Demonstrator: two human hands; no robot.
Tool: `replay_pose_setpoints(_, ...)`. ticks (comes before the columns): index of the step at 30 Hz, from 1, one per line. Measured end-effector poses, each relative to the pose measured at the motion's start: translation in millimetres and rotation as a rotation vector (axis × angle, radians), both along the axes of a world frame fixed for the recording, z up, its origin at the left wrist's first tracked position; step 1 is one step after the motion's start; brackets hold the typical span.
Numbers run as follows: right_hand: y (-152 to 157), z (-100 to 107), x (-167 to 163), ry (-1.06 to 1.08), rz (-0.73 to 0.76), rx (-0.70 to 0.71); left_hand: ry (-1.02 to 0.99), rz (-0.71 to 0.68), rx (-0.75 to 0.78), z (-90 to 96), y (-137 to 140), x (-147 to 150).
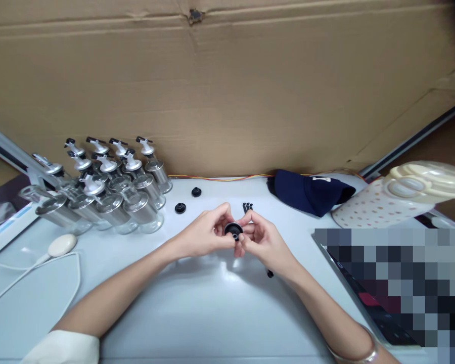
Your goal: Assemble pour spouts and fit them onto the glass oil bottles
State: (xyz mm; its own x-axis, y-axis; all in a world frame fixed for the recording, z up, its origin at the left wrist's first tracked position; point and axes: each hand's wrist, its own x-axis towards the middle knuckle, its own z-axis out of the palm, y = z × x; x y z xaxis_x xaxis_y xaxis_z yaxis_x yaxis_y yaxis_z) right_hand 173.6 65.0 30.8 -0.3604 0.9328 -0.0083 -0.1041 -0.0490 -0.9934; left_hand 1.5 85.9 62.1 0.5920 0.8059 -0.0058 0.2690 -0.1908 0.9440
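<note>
A round black plastic cap [233, 229] is held up between both hands over the middle of the table. My left hand [208, 230] grips its left side with thumb and fingers, while my right hand [263, 237] pinches the right edge. Two similar black caps, one farther back [196, 192] and one nearer [180, 208], lie to the left of my hands. Small black parts [247, 207] lie just behind my right hand. Another small black piece [270, 273] shows below that hand, mostly covered by it.
Glass and metal bottles [142, 205], several with silver pour spouts, stand at the left. A white cabled puck [62, 245] lies nearer. On the right are a navy cap [307, 192], a spotted jug [371, 205] and a partly blurred tablet-like device [382, 313]. Cardboard [227, 101] walls the back.
</note>
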Motion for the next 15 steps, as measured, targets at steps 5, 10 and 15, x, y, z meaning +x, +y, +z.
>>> replay_pose_setpoints(5,2.7,1.0,2.6,0.026,0.038,0.028,0.0,-0.049,-0.024,9.4,2.7,-6.6)
replay_pose_setpoints(10,4.3,2.0,5.3,0.018,-0.009,0.064,-0.001,-0.095,-0.03,15.2,3.6,-12.9)
replay_pose_setpoints(15,6.2,0.3,6.8,0.046,-0.025,0.053,0.004,-0.098,-0.012,13.1,3.8,-12.4)
